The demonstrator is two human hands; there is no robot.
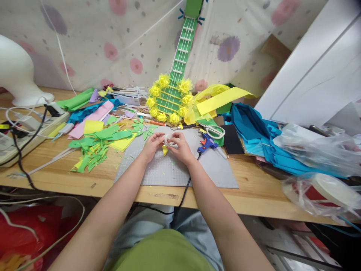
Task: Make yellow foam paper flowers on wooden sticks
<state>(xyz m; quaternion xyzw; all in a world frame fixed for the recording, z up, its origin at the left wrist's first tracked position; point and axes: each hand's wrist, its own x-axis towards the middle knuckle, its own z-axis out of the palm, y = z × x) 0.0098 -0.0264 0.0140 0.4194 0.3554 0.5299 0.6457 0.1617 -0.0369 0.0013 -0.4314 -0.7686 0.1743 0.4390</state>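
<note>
Two hands meet above the gray mat (158,177) on my desk (254,195), fingers drawn narrow: my left hand (153,146) and right hand (179,147) grip a clear roll (166,139), a small yellow piece (165,150) just below. Blue glue gun (207,143) and scissors (216,131) crowd the right; green scraps (93,155) litter the left.

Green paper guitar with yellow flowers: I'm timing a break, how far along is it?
Its stringed neck and yellow flowers look done; the left hand and right hand hold a clear round item beside a small yellow piece; loose green leaf cutouts are perhaps left.
</note>
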